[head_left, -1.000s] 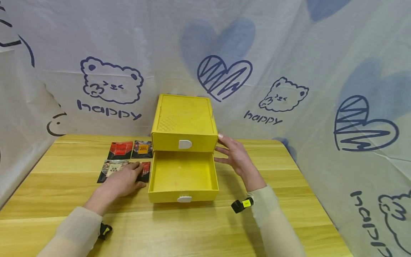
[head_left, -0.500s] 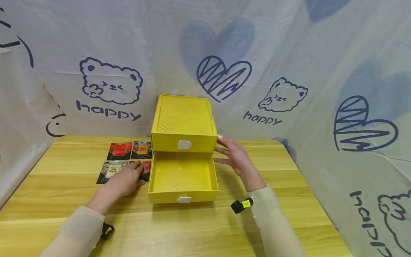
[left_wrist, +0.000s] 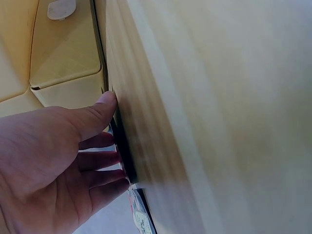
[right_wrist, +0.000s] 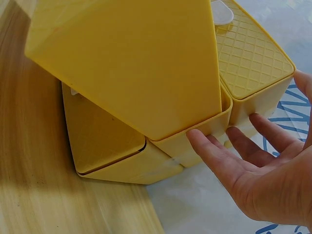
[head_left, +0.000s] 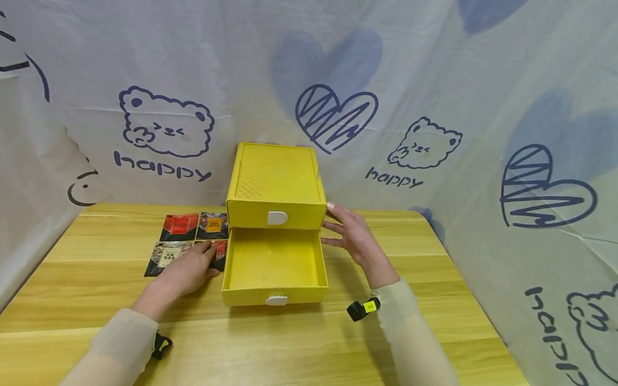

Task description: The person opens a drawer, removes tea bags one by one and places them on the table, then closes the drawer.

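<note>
The left hand (head_left: 189,267) was shifted slightly towards 1 o'clock, spread over a packet (head_left: 221,254); the cabinet (head_left: 277,174) seems steadied by the spread right hand (head_left: 358,238).

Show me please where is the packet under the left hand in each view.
Head: packet left of the open drawer, partly covered by the left hand.
Left wrist: left of centre, seen nearly edge-on as a dark strip.
Right wrist: not in it.
Shared landmark: the yellow drawer cabinet, in all three views.
</note>
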A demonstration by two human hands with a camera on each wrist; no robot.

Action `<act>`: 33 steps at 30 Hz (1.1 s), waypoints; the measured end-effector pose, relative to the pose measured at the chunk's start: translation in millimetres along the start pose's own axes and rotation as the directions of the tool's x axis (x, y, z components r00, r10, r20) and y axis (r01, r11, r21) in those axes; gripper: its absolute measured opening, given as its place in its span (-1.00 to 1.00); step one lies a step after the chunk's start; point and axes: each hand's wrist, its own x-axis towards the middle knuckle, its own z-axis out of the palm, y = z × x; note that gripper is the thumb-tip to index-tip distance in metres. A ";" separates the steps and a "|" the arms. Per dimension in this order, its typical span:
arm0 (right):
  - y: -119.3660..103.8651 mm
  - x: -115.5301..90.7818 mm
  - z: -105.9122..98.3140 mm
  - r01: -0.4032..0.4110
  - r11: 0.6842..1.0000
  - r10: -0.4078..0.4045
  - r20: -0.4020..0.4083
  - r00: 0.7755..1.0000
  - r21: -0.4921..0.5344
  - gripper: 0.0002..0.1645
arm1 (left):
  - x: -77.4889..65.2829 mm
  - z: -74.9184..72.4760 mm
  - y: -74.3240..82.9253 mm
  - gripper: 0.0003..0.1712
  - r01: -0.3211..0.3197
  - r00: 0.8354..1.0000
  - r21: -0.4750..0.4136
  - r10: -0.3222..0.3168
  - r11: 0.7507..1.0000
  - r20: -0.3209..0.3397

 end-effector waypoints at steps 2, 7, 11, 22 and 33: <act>-0.3 -0.3 0.1 0.001 1.000 -0.001 0.002 1.000 0.002 -0.21 | 0.5 -0.1 -0.2 -0.30 0.002 1.000 0.005 -0.002 1.000 0.000; -0.2 -0.3 0.2 -0.003 1.000 0.003 0.003 1.000 0.006 -0.20 | 0.5 -1.2 -0.1 -0.29 0.015 1.000 0.008 -0.015 1.000 0.015; -0.3 -0.7 0.2 0.001 1.000 -0.001 0.008 1.000 0.000 -0.19 | 0.2 -2.0 -0.2 -0.27 0.020 0.999 -0.002 -0.020 1.000 0.027; 0.5 -0.8 -0.5 0.013 1.000 -0.013 0.004 1.000 0.003 -0.22 | -3.7 -18.3 3.9 -0.39 -0.056 0.990 -0.035 0.051 0.998 -0.133; 1.2 -1.1 -0.8 0.013 1.000 -0.013 0.007 1.000 -0.002 -0.20 | -16.0 -50.9 20.9 -0.53 -0.110 0.903 -0.011 0.096 0.994 -0.419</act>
